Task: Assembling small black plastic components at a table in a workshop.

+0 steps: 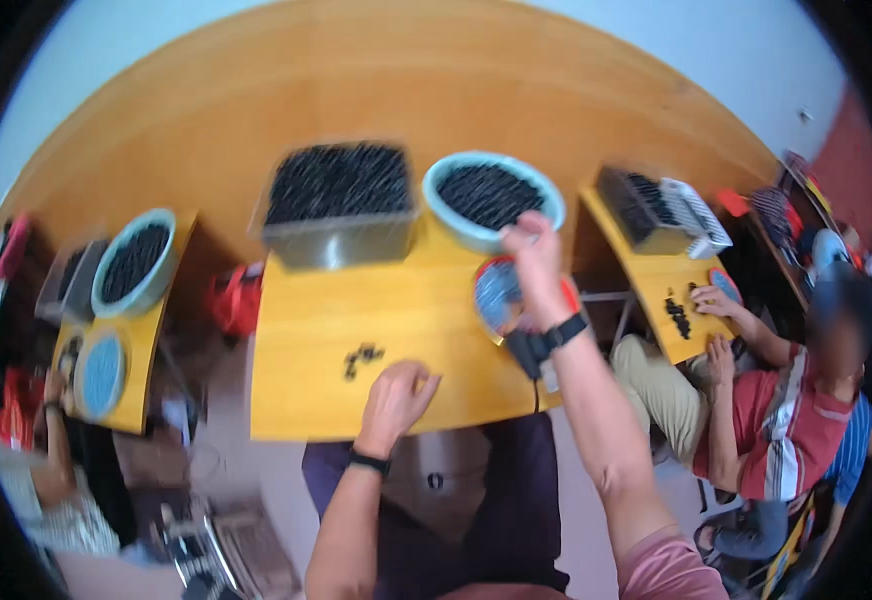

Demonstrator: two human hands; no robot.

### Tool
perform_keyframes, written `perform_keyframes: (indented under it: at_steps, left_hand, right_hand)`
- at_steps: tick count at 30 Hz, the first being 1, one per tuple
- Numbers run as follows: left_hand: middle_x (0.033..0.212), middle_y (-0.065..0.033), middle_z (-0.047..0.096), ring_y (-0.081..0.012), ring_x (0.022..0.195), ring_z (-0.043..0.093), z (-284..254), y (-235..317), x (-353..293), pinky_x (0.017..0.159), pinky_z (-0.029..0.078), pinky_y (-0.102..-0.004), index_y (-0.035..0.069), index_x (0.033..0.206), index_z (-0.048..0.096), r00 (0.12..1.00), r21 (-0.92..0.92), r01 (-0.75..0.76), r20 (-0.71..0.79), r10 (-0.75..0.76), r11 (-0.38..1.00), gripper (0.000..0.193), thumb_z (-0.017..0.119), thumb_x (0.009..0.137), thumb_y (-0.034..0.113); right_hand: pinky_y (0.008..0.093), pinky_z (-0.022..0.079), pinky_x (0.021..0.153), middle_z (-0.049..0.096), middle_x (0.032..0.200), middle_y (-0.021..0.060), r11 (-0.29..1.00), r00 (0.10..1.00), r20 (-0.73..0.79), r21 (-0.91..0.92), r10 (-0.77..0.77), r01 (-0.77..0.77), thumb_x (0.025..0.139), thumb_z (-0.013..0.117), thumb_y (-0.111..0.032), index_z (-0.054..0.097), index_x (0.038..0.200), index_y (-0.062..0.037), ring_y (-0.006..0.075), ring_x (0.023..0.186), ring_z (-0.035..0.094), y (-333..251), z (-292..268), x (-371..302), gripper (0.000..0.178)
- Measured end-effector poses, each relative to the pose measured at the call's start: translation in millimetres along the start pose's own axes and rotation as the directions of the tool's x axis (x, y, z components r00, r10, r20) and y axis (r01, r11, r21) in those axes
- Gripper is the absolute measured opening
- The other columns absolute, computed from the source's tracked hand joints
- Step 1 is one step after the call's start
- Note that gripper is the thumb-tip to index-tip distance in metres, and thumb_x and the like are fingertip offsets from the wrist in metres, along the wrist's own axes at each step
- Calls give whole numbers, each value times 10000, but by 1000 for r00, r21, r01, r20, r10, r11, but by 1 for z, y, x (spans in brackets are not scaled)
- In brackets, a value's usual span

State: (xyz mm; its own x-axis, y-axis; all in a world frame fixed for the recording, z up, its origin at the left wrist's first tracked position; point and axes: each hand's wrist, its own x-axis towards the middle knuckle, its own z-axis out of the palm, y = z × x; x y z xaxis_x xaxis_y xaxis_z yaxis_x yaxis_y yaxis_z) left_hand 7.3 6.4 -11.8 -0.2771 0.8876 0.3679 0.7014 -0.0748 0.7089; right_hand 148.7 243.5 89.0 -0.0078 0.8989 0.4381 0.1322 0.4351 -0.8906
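My right hand (536,262), somewhat blurred, is over the near rim of a pale green bowl (476,238) heaped with small black parts (489,194). Its fingers look drawn together; what they hold, if anything, I cannot make out. Below that hand is a round device with a blue, shiny top (497,292) and a red edge, partly covered by my wrist. At the table's near edge my left hand (398,400) rests back up, thumb apart from the fingers and nothing visible in it. A few loose black pieces (361,360) lie just beyond it on the yellow table (306,400).
A clear plastic bin (336,250) full of black parts stands left of the bowl, before a wooden partition (406,90). Similar tables flank mine: a person (781,425) sits at the right one, and another person's arm (56,440) shows at the left.
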Motion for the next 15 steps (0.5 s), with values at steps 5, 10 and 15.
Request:
perform_keyframes:
  at_steps: [5,10,15]
  left_hand:
    - [696,-177,654,-370,735,652,8,2,9,749,517,-475,43,670,674,980,188,-149,158,120,971,311,675,873,279]
    - [775,-174,690,-369,791,666,3,-4,-2,776,525,-472,50,749,698,981,214,-145,155,113,966,218,669,853,238]
    - [991,-188,719,-370,977,669,2,-2,-2,899,514,-470,33,1001,711,969,163,-45,246,3,986,236,659,836,192]
  right_hand:
    - [313,546,703,727,791,37,990,853,519,-91,-46,109,886,679,-87,735,962,-22,132,730,673,-17,32,-48,115]
    - [411,555,765,729,908,156,906,544,825,-103,-153,411,828,635,-35,732,936,-26,330,840,699,-34,88,-119,145]
    - [480,528,846,705,966,155,765,255,951,-33,-173,643,801,571,-11,700,939,-60,385,930,673,-43,110,-135,195]
